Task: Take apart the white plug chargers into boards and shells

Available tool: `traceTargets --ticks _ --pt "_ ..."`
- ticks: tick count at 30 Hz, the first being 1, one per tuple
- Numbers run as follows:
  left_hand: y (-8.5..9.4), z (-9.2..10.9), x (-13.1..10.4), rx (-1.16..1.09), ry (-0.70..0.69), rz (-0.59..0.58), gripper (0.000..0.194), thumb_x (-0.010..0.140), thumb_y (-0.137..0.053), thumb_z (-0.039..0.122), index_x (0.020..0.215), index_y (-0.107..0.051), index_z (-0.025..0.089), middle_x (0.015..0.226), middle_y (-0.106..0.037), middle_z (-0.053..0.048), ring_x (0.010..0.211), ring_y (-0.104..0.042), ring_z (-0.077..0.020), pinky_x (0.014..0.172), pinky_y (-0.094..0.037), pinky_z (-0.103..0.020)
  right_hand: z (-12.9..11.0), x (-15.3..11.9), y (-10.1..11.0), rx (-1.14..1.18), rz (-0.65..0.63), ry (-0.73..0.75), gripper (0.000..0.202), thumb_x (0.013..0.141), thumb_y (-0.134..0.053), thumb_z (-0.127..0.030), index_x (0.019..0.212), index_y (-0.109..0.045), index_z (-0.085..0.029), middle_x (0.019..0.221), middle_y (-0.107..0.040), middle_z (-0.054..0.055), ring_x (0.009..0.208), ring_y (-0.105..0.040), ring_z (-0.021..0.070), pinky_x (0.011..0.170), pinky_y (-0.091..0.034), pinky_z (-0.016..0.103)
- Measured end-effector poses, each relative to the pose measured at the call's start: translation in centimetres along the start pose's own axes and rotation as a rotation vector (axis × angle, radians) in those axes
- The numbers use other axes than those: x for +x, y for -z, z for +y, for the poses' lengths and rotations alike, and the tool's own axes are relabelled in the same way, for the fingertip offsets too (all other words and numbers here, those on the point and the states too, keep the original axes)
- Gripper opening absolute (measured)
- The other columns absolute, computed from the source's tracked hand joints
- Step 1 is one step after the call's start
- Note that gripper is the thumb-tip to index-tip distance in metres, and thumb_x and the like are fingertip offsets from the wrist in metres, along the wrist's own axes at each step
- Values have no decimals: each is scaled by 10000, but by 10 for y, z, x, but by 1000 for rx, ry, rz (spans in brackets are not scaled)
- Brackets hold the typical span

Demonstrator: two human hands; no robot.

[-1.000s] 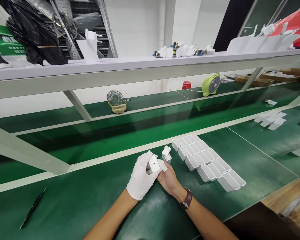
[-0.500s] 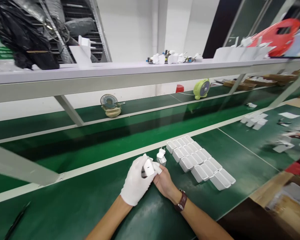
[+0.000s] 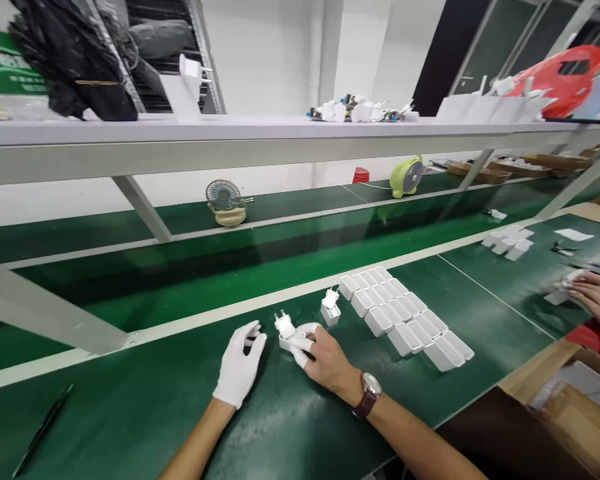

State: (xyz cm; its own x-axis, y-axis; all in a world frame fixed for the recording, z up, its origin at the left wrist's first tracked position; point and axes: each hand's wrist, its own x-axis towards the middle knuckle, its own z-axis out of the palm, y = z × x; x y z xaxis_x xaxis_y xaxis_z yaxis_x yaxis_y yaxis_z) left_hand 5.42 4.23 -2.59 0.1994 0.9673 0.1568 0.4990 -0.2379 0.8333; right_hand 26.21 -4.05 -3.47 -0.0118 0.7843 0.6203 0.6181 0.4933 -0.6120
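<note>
My right hand (image 3: pixel 325 357), with white covers on some fingertips and a watch on the wrist, grips a white charger (image 3: pixel 285 327) low over the green bench. Two metal pins on the charger's plug end point up and away from me. To its left, my left hand (image 3: pixel 240 363) in a white glove is apart from the charger, thumb and fingers spread with nothing between them. Just beyond my right hand stands another white charger (image 3: pixel 331 308), its plug piece tilted on top of the housing. Several open white housings (image 3: pixel 405 313) sit in close rows to the right.
A black pen-like tool (image 3: pixel 43 430) lies at the bench's left. Behind the bench runs a green conveyor strip (image 3: pixel 260 263), under a white shelf (image 3: pixel 260 133). Two small fans stand beyond. At the far right, another person's hands (image 3: pixel 597 297) handle white parts, near a cardboard box (image 3: pixel 535 383).
My left hand has let go of the charger and moved left and down. The right hand now holds the charger lower, pins pointing up and away. The view has shifted slightly.
</note>
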Motion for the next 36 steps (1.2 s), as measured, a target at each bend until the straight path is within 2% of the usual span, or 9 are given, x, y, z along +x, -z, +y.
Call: traceTargets --ticks 4,10,12,14,16,18,21,28,36 --pt "2 -1 -5 -41 32 -9 388 932 -532 469 1206 -610 205 1172 -697 -88 1057 -673 -240 999 -528 -475 -9 4 5 30 30 -45 394 915 -608 -179 1270 -666 -338 1198 -623 110 1070 -621 249 911 -559 416" --pt "-1 -1 -10 -34 -42 -42 307 934 -545 387 1173 -626 213 1145 -683 -72 994 -675 -209 919 -564 -413 -5 -8 -2 95 -111 -187 289 905 -626 -233 1169 -725 -296 1081 -673 98 954 -659 230 863 -568 380" --pt "-3 2 -16 -9 -130 -88 330 889 -610 338 1198 -611 222 1150 -666 -68 997 -670 -211 893 -576 -405 -4 -9 -4 277 -72 -327 257 881 -674 -273 1128 -741 -291 1094 -679 91 992 -651 233 913 -550 385" --pt "-7 9 -22 31 -211 -116 520 776 -739 303 1262 -570 228 1211 -636 -82 1033 -663 -236 892 -585 -422 -6 -8 -5 518 4 -494 268 878 -691 -336 1139 -727 -288 1094 -689 76 985 -654 227 887 -562 378" --pt "-13 21 -28 67 -297 -104 711 667 -829 273 1309 -527 228 1279 -603 -106 1108 -642 -281 940 -574 -469 -9 -6 -5 768 64 -645 314 889 -683 -384 1186 -690 -287 1090 -703 58 911 -672 210 787 -584 357" --pt "-19 36 -32 74 -413 -66 720 678 -822 242 1324 -504 232 1304 -588 -123 1186 -609 -310 1000 -543 -509 -14 -3 -4 987 88 -759 339 884 -690 -406 1197 -678 -278 1062 -721 42 833 -680 193 718 -577 336" --pt "-25 59 -34 48 -554 -17 620 774 -734 198 1339 -482 241 1297 -597 -125 1224 -590 -298 1024 -531 -500 -21 0 -1 1228 109 -882 337 841 -738 -415 1124 -717 -233 941 -743 32 787 -684 195 714 -560 335" --pt "-30 82 -30 71 -515 -19 642 763 -785 276 1337 -504 227 1274 -623 -127 1180 -621 -298 989 -561 -471 -23 -2 1 1310 172 -939 245 778 -791 -433 899 -756 -223 793 -730 5 770 -671 197 716 -547 321" --pt "-34 88 -28 81 -519 -32 614 766 -780 280 1318 -518 216 1246 -645 -115 1155 -630 -285 974 -564 -452 -23 -2 5 1360 204 -929 213 803 -776 -404 873 -754 -203 764 -714 -8 701 -619 151 692 -517 277"
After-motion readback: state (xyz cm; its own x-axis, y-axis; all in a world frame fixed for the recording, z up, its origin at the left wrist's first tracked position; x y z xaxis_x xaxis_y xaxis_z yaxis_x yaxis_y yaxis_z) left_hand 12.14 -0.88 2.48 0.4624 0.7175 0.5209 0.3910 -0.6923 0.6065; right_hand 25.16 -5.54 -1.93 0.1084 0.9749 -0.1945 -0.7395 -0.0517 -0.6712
